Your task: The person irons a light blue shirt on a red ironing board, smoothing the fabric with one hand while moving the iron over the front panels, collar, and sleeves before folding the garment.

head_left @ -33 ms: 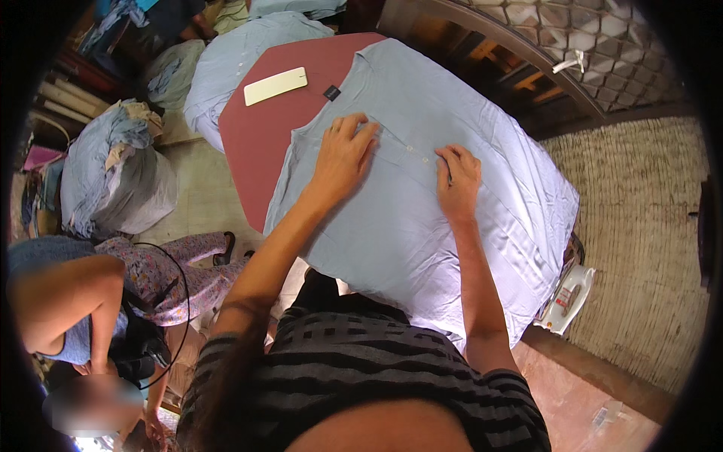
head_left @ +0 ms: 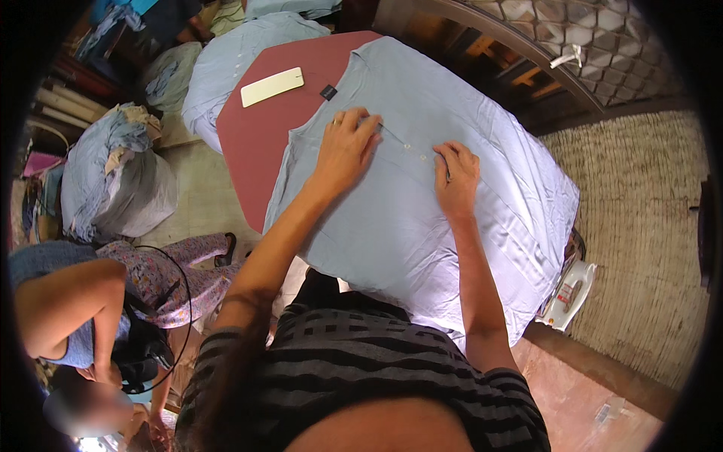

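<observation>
A light blue shirt lies spread over a padded table, its neckline to the far left and its hem hanging near me. My left hand rests on it beside the buttoned front placket, fingers bent and closed on the cloth at the placket's upper end. Farther right, my right hand touches the shirt with curled fingers; a small dark spot shows between them, too small to name. Two pale buttons lie between the hands. A dark neck label marks the collar.
A cream card tag lies on the maroon tabletop. A white iron-like object stands at the table's right edge. Blue garments pile behind; a full bag stands left. A co-worker bends low at lower left.
Almost nothing differs. The whole view has shifted slightly, and the co-worker's arm at lower left has moved a little. Both my hands stay on the shirt.
</observation>
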Demonstrator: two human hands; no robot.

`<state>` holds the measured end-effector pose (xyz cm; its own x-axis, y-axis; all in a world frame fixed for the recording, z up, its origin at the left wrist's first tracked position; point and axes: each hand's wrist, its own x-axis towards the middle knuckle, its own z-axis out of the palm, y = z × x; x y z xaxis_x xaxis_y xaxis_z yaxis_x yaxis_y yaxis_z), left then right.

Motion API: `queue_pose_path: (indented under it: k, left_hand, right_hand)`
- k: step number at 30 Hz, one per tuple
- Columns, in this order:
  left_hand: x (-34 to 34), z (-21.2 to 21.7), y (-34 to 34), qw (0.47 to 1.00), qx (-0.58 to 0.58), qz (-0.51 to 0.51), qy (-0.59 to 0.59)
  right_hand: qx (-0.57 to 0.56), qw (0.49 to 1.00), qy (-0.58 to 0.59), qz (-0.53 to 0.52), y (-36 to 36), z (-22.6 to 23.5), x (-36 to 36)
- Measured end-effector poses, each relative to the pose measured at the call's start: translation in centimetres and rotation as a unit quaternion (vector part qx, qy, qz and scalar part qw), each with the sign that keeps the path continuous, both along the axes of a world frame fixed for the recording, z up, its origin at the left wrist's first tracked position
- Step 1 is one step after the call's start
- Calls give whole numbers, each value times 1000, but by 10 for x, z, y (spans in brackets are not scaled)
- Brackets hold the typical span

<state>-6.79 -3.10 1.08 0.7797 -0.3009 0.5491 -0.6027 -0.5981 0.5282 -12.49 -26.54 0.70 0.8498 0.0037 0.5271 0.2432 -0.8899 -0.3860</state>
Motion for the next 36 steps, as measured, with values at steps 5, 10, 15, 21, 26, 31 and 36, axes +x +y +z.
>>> queue_pose_path:
  k: [5,10,15,21,26,31,36]
  left_hand:
    - [36,-22,3,999,-9,-1,-32]
    - [39,-19,7,999,-10,-5,-49]
    - [39,-16,13,999,-9,-36,-14]
    - [36,-7,7,985,147,-47,-79]
    - [39,-19,14,970,238,-33,-44]
    - [39,-21,17,954,292,-24,-54]
    - [42,-19,23,952,301,-31,-50]
  right_hand:
    - [19,1000,9,-10,-6,1,-7]
    - [1,1000,11,-12,-10,4,-7]
    - [0,1000,5,-19,-9,9,-11]
    - [122,992,-3,16,-28,14,-19]
    - [56,983,-61,-164,-110,17,-116]
    - [-81,951,-23,-297,-144,-3,-212]
    - [-41,944,-3,-327,-182,4,-253]
